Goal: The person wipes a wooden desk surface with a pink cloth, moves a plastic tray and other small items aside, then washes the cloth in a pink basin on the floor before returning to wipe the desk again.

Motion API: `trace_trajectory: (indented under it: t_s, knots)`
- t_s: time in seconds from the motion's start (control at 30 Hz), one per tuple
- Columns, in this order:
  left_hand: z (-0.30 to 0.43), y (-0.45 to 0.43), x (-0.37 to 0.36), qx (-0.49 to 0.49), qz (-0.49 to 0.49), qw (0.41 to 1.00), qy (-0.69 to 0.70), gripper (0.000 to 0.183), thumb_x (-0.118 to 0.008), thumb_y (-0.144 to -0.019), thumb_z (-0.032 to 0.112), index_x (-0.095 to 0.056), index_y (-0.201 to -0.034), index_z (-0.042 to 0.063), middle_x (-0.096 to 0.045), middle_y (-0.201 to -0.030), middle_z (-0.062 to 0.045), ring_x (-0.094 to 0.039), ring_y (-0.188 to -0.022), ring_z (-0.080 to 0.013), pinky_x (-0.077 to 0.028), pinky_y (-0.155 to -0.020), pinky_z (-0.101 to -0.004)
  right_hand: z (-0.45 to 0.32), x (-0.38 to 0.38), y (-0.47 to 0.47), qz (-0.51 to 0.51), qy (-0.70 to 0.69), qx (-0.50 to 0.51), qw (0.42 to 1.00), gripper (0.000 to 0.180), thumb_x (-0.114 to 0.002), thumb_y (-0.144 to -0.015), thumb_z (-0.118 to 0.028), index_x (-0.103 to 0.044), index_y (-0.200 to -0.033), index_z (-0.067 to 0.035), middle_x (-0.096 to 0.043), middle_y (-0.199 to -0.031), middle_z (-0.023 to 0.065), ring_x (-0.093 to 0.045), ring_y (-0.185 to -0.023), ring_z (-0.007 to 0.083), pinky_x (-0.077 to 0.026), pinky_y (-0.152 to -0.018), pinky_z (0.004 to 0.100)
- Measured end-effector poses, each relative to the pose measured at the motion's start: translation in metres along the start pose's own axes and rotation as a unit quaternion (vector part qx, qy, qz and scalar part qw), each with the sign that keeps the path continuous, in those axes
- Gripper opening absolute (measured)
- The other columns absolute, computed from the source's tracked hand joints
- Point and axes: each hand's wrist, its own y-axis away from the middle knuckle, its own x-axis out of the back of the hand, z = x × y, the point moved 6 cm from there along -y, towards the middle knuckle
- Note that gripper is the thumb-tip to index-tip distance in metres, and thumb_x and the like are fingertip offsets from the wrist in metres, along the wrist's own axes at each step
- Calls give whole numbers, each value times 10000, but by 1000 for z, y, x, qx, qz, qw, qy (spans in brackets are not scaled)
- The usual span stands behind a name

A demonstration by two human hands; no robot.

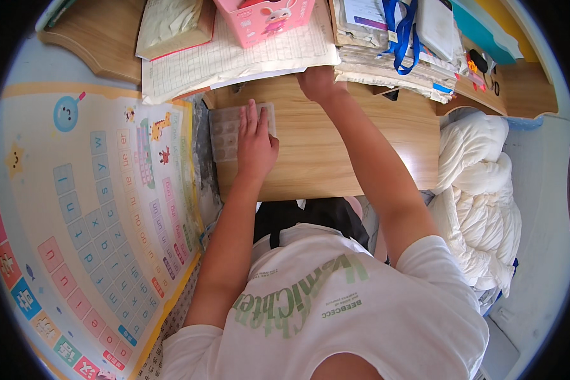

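My left hand [256,142] lies palm down over the right part of a translucent plastic compartment box [224,137], its fingers stretched out and slightly apart. The box rests on the left end of the wooden desk top [313,156], with rows of small compartments showing through. I cannot make out what they hold. Farther back, my right hand [319,85] reaches beneath the overhanging papers on the shelf. Its fingertips are hidden there, so whatever it touches or holds is out of sight.
Above the desk are a pink carton [268,23], a thick book [175,28], gridded paper sheets [237,66] and a paper stack [389,66] with a blue lanyard [401,47] and a white power bank [434,28]. A letter chart [109,204] stands left; a white quilt [479,204] lies right.
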Motion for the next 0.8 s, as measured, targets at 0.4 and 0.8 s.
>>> trace_trajectory:
  t_s: [0.4,0.8]
  knots:
    - [-46,35,12,131,8,985,116,510,-627,-897,63,-568,-1394,-34,-297,-1661,-276,-330,-1486,-513,-309,-1217,-553,-183,8,-89,-110,-242,-123,956,421,-634,-930,-347,-681,-1309,-170,-640,-1390,120,-585,-1295,368,-445,-1098,503]
    - [-28,46,-12,109,18,988,109,517,-664,-861,61,-584,-1366,-14,-368,-1643,-207,-348,-1481,-488,-334,-1216,-536,-26,30,-39,-240,-193,-250,918,473,-636,-930,-379,-648,-1370,-205,-600,-1467,86,-516,-1400,314,-445,-1127,489]
